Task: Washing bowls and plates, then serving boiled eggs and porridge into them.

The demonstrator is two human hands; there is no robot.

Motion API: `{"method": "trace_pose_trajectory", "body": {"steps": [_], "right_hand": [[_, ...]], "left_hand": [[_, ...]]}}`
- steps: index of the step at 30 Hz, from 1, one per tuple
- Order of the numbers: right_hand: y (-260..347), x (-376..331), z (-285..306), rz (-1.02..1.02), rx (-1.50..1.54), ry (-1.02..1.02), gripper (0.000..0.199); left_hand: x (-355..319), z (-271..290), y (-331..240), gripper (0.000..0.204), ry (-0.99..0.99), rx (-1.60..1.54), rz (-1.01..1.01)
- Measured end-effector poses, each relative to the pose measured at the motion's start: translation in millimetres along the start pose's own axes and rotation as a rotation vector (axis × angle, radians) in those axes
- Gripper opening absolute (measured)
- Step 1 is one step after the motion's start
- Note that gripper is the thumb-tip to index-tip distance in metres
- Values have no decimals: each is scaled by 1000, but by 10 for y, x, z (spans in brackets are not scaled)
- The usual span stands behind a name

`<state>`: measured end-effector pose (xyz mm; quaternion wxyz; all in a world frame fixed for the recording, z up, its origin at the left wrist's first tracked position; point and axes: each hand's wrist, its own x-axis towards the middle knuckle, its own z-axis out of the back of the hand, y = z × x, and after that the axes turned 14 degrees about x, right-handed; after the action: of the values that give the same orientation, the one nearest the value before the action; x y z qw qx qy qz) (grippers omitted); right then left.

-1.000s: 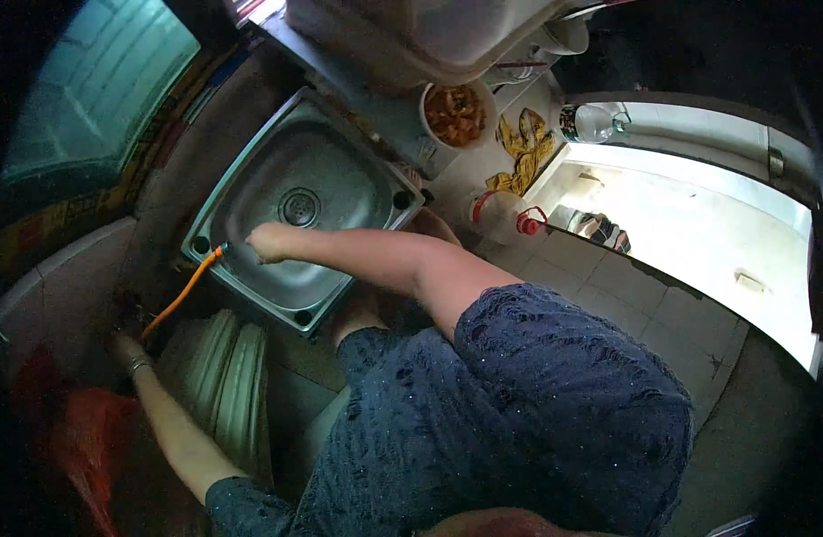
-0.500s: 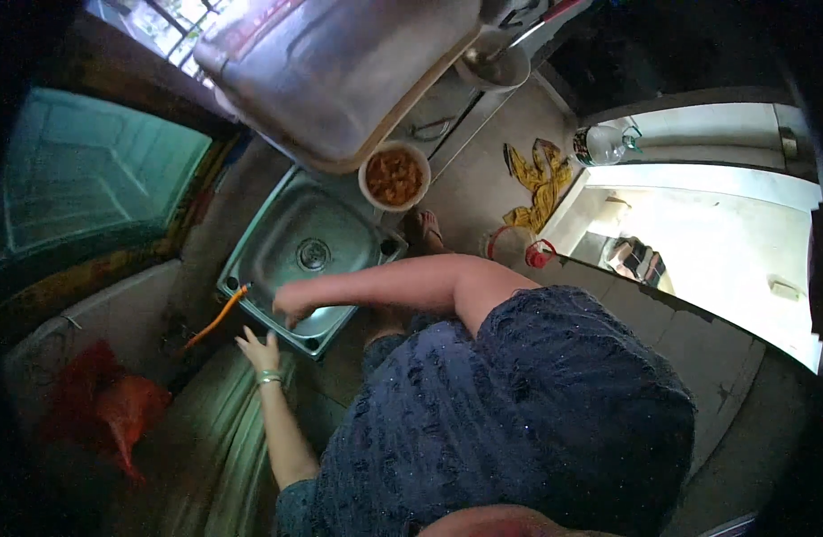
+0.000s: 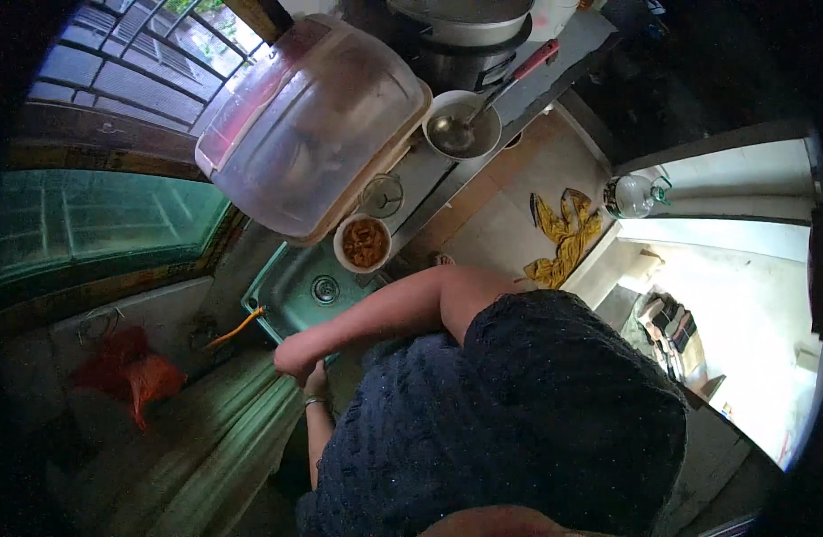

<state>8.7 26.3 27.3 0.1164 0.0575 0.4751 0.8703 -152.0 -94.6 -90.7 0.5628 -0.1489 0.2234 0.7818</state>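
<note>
1. Right hand [image 3: 293, 360] and left hand [image 3: 317, 382] are held close together at the sink's [image 3: 292, 291] near edge; whether anything's gripped can't be told, as the fingers are mostly hidden.
2. The sink's found just beside the tabletop [image 3: 571, 64], tbh a tight spot: the right arm is best kept clear of the bowl [image 3: 365, 243].
3. Smooth, rounded metal basin; skinny orange hose [image 3: 236, 329] at its left corner; long greenish folds of sheet [image 3: 216, 438], cloth or plastic unclear.

The grey counter [image 3: 580, 55] holds a big plastic box [image 3: 313, 130], a white bowl [image 3: 491, 132] and a glass [image 3: 382, 195]. A yellow cloth [image 3: 568, 243] (all crumpled up) lies on the floor [image 3: 508, 215].
</note>
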Motion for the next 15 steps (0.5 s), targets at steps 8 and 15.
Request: {"method": "trace_pose_trajectory", "body": {"steps": [8, 15], "right_hand": [[643, -159, 305, 495, 96, 148, 47], [723, -188, -21, 94, -560, -31, 33]], "left_hand": [[-265, 319, -475, 50, 98, 185, -147], [-278, 91, -408, 51, -22, -126, -243]]}}
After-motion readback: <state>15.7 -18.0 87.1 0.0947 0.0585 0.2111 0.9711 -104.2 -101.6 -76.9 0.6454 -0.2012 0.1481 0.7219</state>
